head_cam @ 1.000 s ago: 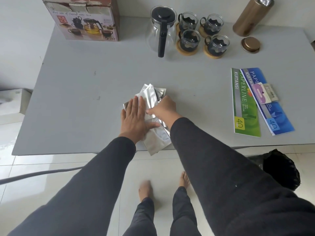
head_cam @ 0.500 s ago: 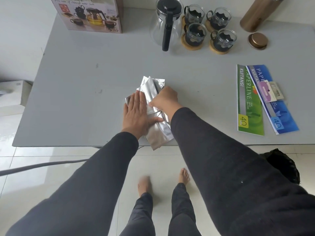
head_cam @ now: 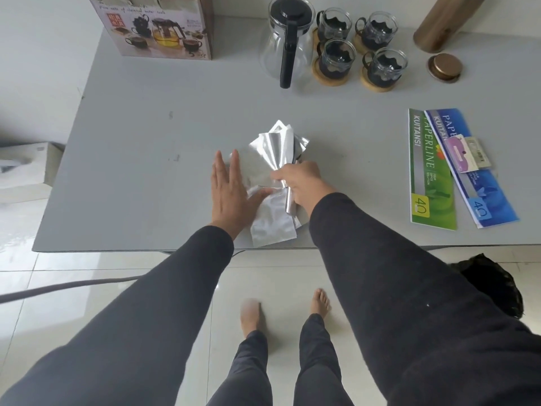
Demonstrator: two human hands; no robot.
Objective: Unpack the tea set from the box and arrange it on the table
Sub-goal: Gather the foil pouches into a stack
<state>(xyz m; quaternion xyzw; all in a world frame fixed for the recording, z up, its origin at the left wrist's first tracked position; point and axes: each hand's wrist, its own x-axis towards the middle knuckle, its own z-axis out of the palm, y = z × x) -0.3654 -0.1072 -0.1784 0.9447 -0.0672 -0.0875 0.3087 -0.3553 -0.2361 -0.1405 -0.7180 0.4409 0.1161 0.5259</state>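
A stack of silver foil pouches (head_cam: 270,221) lies near the front edge of the grey table (head_cam: 146,171). My right hand (head_cam: 301,183) is shut on a bunch of the pouches, lifting their far ends off the table. Flat and with its fingers spread, my left hand (head_cam: 229,191) rests on the left side of the pouches that lie flat. At the back stand the glass teapot (head_cam: 285,45) with a black lid and handle and several glass cups (head_cam: 336,58) on wooden coasters. The printed tea set box (head_cam: 155,27) stands at the back left.
A bronze canister (head_cam: 448,22) and its loose lid (head_cam: 444,66) stand at the back right. Green and blue receipt booklets (head_cam: 433,171) lie at the right with a small pink card on them. A dark bag (head_cam: 494,285) sits on the tiled floor at the right.
My right hand has gathered a bunch of pouches and raised them off the table. My left hand has slid slightly left, staying flat on the rest.
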